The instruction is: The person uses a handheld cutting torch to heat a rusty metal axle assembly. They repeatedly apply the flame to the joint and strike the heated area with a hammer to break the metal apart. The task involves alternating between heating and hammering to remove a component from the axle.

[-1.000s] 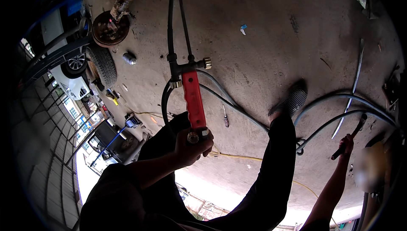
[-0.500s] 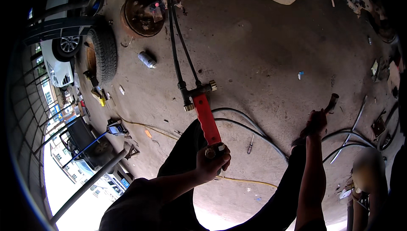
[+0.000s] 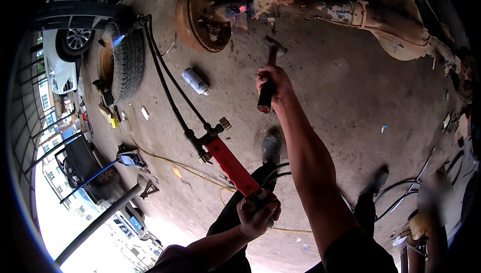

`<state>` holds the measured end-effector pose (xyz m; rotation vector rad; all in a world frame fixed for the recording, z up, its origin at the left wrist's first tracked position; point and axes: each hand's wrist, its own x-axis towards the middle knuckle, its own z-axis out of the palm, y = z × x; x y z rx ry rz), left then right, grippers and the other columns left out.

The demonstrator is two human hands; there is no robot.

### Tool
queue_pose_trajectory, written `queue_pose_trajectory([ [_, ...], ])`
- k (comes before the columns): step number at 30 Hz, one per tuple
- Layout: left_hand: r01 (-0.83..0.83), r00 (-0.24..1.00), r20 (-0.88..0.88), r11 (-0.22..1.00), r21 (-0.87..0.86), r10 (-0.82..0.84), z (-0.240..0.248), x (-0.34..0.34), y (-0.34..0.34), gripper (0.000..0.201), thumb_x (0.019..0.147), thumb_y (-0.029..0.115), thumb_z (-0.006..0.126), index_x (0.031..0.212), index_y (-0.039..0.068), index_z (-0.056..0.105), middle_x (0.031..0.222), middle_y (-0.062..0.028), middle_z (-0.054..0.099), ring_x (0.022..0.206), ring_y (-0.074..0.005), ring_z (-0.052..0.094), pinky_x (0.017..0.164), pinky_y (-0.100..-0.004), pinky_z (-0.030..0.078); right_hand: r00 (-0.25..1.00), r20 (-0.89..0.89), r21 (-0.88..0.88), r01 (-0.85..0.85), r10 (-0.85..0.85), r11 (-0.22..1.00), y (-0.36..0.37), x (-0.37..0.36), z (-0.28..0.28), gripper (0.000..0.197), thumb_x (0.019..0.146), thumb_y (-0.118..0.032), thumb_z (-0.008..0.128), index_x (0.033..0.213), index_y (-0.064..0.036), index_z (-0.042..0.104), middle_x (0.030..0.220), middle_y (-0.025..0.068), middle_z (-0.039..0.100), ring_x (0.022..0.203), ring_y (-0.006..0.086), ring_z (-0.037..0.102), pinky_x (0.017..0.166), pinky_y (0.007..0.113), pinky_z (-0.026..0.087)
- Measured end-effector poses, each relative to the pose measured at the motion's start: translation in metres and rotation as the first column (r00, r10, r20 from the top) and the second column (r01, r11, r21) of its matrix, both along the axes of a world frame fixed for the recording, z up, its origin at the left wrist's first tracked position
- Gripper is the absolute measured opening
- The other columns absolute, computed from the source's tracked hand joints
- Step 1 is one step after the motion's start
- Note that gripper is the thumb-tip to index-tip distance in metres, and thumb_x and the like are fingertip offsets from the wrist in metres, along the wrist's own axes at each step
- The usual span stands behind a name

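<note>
My left hand [image 3: 257, 214] is closed round the lower end of a gas torch with a red handle [image 3: 231, 167], brass valve knobs and two long dark tubes. At its far tip a small blue flame [image 3: 118, 40] burns in front of the tyre. My right hand [image 3: 275, 83] grips a hammer [image 3: 271, 58] by its dark handle, head pointing away from me. Just beyond the hammer head, apart from it in the picture, a rusty axle [image 3: 320, 12] runs from a rusty brake drum [image 3: 203, 17]. A bright pink-red spot [image 3: 243, 9] shows on the axle beside the drum.
A spray can [image 3: 195, 81] lies on the concrete left of centre. The loose tyre [image 3: 129, 65] stands at the far left, near a white car [image 3: 61, 70]. Hoses [image 3: 396, 193] curl at right, and a yellow hose [image 3: 190, 165] crosses the floor. Another person [image 3: 435, 198] is at right.
My right hand has brought the hammer from the lower right up to the axle. The torch tip has swung left, away from the drum. The view has shifted, showing more of the axle.
</note>
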<state>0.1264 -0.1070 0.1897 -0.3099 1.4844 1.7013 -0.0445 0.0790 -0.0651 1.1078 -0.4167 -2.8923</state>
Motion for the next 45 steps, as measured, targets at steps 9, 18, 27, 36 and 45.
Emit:
queue_pose_trajectory([
  [9,0.013,1.0,0.016,1.0,0.026,-0.013,-0.006,-0.002,0.001,0.022,0.098,0.014,0.063,0.114,0.001,0.056,0.068,-0.0085,0.058,0.053,-0.0148,0.054,0.051,-0.0287,0.047,0.989,0.088,-0.025,0.119,-0.117,0.993,0.051,0.133,-0.072,0.016,0.088,0.001,0.058,0.085,-0.0118,0.049,0.071,0.003,0.052,0.055,0.0142,0.052,0.044,0.023,0.046],
  [18,0.023,0.999,-0.045,1.0,0.02,-0.022,-0.005,-0.01,0.019,0.014,0.098,0.008,0.062,0.104,-0.003,0.056,0.077,-0.0101,0.062,0.062,-0.0141,0.059,0.056,-0.0267,0.047,0.965,0.242,0.136,0.066,-0.098,0.989,0.019,0.024,0.011,0.013,0.089,-0.001,0.055,0.082,-0.005,0.045,0.066,0.0065,0.048,0.051,0.018,0.049,0.046,0.032,0.043],
  [27,0.019,1.0,0.018,0.997,0.076,-0.02,-0.001,0.013,0.02,0.007,0.094,-0.004,0.056,0.1,-0.007,0.057,0.069,-0.0097,0.059,0.056,-0.0144,0.057,0.051,-0.0273,0.047,0.901,0.193,0.111,0.374,-0.39,0.921,0.114,0.205,-0.08,0.015,0.091,0.004,0.053,0.083,-0.0081,0.051,0.064,0.0041,0.05,0.054,0.0146,0.052,0.048,0.024,0.052],
  [36,-0.018,0.998,-0.063,0.999,0.048,0.021,-0.012,0.007,0.018,0.013,0.095,0.003,0.061,0.103,-0.007,0.058,0.07,-0.0109,0.061,0.055,-0.0152,0.058,0.052,-0.0277,0.047,0.956,0.265,0.283,0.047,-0.125,0.958,0.021,0.019,0.029,0.013,0.086,0.002,0.054,0.084,-0.0052,0.044,0.067,0.0068,0.049,0.052,0.0179,0.049,0.048,0.032,0.042],
  [45,0.092,0.994,-0.056,0.994,0.06,-0.089,-0.011,0.018,0.029,0.016,0.095,0.005,0.061,0.107,-0.006,0.057,0.071,-0.0109,0.061,0.057,-0.0144,0.058,0.051,-0.0266,0.047,0.956,0.196,0.184,0.183,-0.218,0.966,0.124,0.171,-0.023,0.011,0.084,0.002,0.058,0.085,-0.0039,0.049,0.068,0.0068,0.05,0.053,0.0155,0.05,0.045,0.025,0.046],
])
